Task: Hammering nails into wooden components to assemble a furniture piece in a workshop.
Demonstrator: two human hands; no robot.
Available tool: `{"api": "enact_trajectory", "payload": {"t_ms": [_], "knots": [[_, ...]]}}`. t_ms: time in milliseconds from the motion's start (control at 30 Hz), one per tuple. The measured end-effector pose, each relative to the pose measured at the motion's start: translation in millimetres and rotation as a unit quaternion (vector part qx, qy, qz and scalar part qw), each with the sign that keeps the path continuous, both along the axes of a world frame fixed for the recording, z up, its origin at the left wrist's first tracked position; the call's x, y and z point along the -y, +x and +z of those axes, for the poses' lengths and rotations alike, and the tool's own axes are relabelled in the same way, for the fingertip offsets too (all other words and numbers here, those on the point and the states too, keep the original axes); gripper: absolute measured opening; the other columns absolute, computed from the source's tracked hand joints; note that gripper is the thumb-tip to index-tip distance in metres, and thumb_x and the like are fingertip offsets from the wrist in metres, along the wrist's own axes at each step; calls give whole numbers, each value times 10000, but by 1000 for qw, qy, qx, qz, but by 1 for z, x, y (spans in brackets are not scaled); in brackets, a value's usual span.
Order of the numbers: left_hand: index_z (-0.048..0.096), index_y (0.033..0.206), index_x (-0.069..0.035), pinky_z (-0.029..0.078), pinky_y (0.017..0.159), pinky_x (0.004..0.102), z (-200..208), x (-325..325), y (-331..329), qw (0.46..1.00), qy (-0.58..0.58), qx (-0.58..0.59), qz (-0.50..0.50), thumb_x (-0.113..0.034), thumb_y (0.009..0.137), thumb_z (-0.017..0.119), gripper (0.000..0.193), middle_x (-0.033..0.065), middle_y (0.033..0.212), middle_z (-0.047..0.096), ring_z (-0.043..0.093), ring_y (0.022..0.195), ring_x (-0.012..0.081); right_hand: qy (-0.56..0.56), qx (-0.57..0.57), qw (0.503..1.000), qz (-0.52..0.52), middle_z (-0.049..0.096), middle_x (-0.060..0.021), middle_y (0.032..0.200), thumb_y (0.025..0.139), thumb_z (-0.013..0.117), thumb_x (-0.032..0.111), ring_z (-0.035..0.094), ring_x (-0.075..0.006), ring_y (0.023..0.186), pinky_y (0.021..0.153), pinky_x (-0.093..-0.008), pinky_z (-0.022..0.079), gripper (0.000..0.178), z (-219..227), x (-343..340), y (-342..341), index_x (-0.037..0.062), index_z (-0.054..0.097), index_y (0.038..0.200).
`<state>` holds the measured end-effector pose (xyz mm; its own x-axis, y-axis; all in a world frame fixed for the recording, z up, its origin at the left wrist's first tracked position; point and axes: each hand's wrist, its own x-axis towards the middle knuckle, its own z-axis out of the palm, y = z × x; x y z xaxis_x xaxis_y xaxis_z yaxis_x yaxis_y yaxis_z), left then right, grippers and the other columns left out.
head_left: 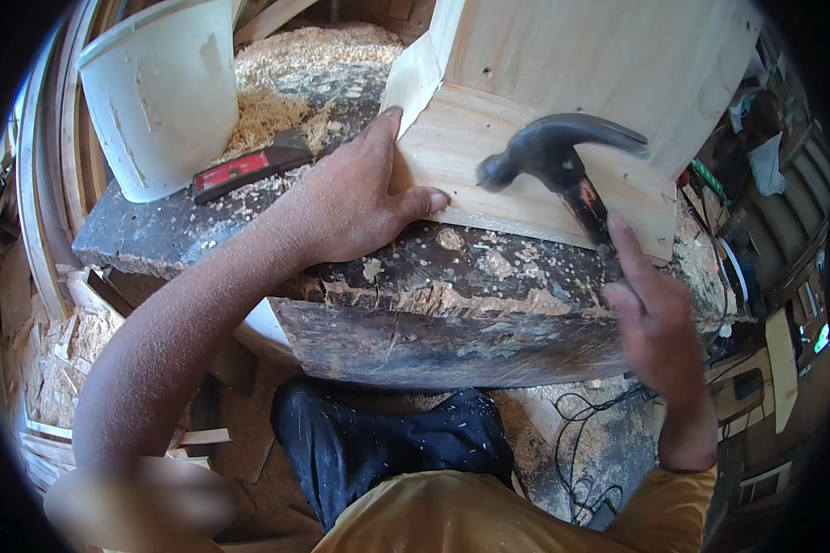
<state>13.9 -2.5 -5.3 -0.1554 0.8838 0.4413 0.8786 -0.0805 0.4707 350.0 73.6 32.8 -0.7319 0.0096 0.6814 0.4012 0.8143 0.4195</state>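
Note:
A pale wooden assembly of joined boards (609,55) stands on the dark, paint-spattered workbench (341,348). My left hand (350,203) grips its lower left corner, with the thumb along the low front board and the fingers at the left side. My right hand (653,318) is closed around the handle of a claw hammer (549,146), index finger stretched along it. The hammer head is over the low board, to the right of my left thumb; whether it touches the wood I cannot tell. Small dark spots, perhaps nail heads, dot the boards.
A white plastic bucket (161,101) stands at the bench's far left. In front of it lies a red and black flat tool (249,168). Sawdust (314,55) is heaped behind. Black cables (581,442) trail on the floor at right, and wood strips (41,175) lean at left.

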Motion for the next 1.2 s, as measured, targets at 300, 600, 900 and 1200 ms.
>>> {"api": "enact_trajectory", "payload": {"t_ms": [300, 600, 900, 1200], "knots": [[161, 1388, 113, 417, 1013, 441, 4, 1, 2, 1000, -22, 11, 10, -415, 874, 616, 866, 337, 1239, 484, 517, 1168, 405, -6, 55, 998, -21, 556, -204, 1282, 898, 522, 83, 611, -241, 846, 786, -372, 482, 481, -11, 6, 3, 4, 438, 1365], [140, 1391, 120, 400, 1033, 433, 4, 1, 3, 999, -35, 16, -4, -442, 873, 607, 895, 344, 1252, 468, 498, 1189, 411, -404, -154, 863, 261, 568, -94, 747, 955, 508, 161, 572, -206, 620, 604, -282, 505, 440, 7, 6, 7, 27, 444, 1369], [168, 1377, 133, 395, 1028, 436, 3, 3, -2, 1000, -7, 22, -11, -406, 860, 635, 881, 341, 1244, 479, 492, 1198, 402, -273, -20, 948, 165, 639, -123, 857, 922, 546, 79, 575, -127, 630, 566, -239, 462, 467, -5, 12, -31, 22, 432, 1371], [239, 1432, 22, 322, 1071, 380, -3, 3, -8, 934, 41, 279, -221, -169, 814, 707, 798, 186, 1388, 405, 384, 1302, 242, -336, -343, 870, 107, 560, -11, 721, 977, 497, 177, 444, -45, 560, 488, -218, 384, 537, -8, -2, 63, 92, 290, 1465]]}}
